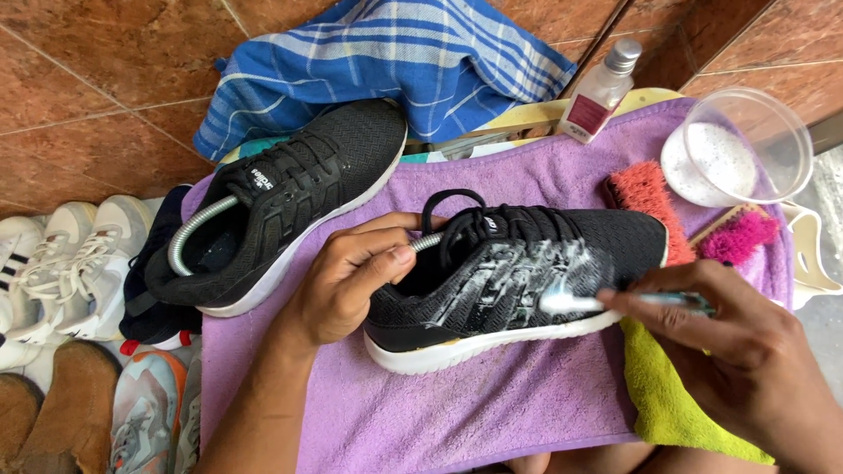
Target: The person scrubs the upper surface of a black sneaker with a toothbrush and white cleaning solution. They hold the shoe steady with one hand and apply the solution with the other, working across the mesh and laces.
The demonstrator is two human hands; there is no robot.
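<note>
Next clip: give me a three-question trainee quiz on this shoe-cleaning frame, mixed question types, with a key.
1. True or false: the left hand grips the heel opening of the foamy black shoe.
2. What does the right hand hold against that shoe? A) orange brush B) toothbrush C) bottle
3. Fill in: the second black shoe lies on the ____ towel.

Key: 1 true. 2 B, the toothbrush, its head in the foam; the orange brush and the bottle lie untouched beyond the shoe. 3 purple.
</note>
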